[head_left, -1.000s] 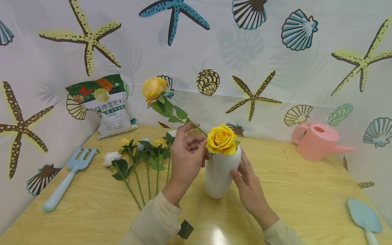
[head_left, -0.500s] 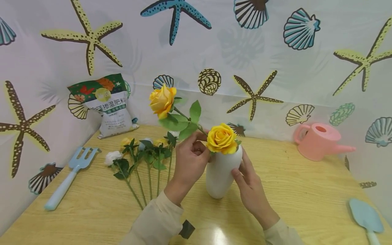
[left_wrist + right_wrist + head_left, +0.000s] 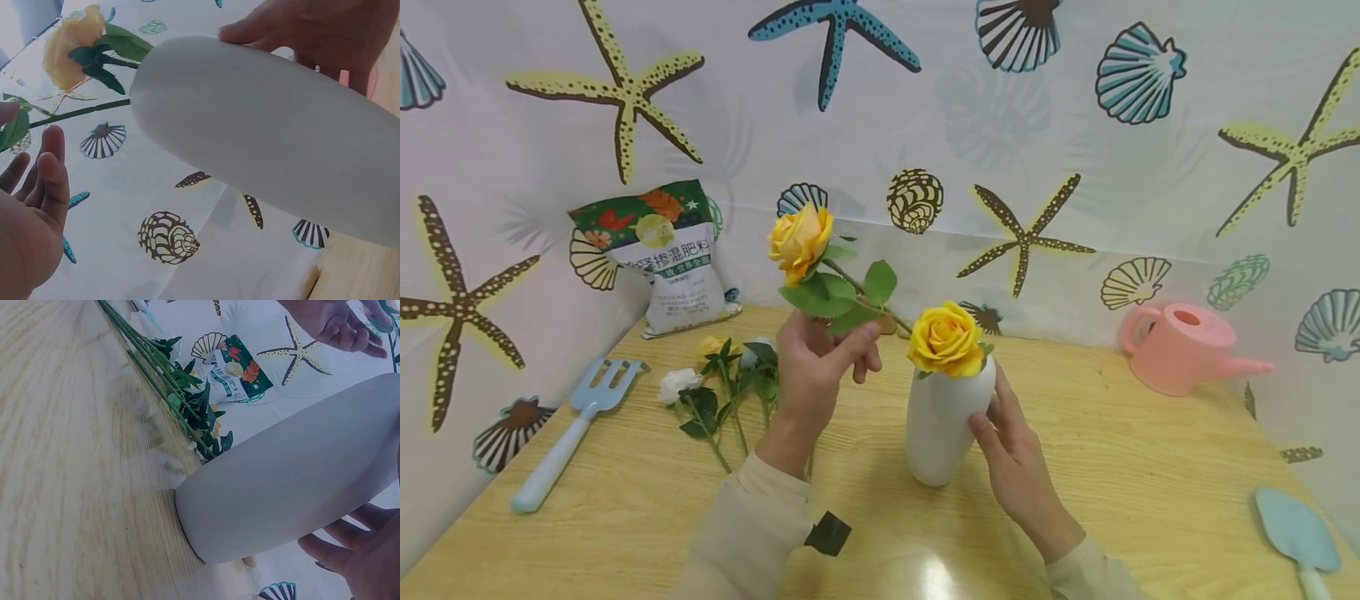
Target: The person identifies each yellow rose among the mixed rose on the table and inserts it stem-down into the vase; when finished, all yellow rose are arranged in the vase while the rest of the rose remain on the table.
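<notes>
A white vase (image 3: pixel 936 425) stands on the wooden table, its base on the tabletop in the right wrist view. One yellow rose (image 3: pixel 947 337) sits low at its mouth. A second, longer-stemmed rose (image 3: pixel 801 242) leans out to the left, its stem running into the vase. My right hand (image 3: pixel 1022 467) holds the vase from the right, thumb in front and fingers behind. Beside the leaning rose's leaves is my left hand (image 3: pixel 811 367), fingers loosely bent below the stem. In the left wrist view, the left palm (image 3: pixel 25 231) shows nothing gripped.
Several loose artificial flowers (image 3: pixel 703 408) lie left of the vase, partly hidden by the left arm. A blue hand fork (image 3: pixel 580 425) lies further left, a fertilizer bag (image 3: pixel 670 267) behind. At the right are a pink watering can (image 3: pixel 1180 350) and a blue trowel (image 3: pixel 1296 529).
The leaning rose has turned and shifted right and lower, its stem deeper in the vase. My left hand has let go of the stem and moved left. The right hand stays on the vase.
</notes>
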The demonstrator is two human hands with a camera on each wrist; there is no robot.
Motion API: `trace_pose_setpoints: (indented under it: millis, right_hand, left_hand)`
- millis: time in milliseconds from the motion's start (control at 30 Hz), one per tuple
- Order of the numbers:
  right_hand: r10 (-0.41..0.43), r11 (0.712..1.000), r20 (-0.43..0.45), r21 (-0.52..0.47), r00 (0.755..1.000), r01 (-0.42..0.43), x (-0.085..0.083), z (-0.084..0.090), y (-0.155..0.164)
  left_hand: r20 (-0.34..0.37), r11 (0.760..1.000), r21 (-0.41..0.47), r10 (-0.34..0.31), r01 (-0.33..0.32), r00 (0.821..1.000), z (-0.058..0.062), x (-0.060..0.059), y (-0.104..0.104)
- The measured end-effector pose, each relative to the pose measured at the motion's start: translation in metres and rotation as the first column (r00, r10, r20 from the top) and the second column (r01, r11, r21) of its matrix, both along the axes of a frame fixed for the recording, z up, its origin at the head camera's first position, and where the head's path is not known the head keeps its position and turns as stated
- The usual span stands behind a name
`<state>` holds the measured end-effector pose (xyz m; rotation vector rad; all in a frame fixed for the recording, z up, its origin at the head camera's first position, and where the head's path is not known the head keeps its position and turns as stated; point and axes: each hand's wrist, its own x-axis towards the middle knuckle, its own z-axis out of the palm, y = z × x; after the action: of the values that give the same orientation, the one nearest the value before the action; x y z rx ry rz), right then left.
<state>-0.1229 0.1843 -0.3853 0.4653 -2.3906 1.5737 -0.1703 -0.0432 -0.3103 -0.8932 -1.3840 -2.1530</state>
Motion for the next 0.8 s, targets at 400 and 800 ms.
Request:
trace_pose_setpoints:
  millis: [400, 800]
  right_hand:
    - [-0.006, 1.000, 0.004, 0.005, 1.000, 0.006, 0.001, 0.000, 0.000]
    - [0.001, 1.000, 0.025, -0.012, 1.000, -0.001, 0.001, 0.000, -0.001]
  left_hand:
    - [0.168, 0.994, 0.000, 0.111, -0.113, 0.980, 0.021, 0.015, 0.001]
    - [0.238, 0.964, -0.215, 0.204, -0.153, 0.950, 0.016, 0.021, 0.021]
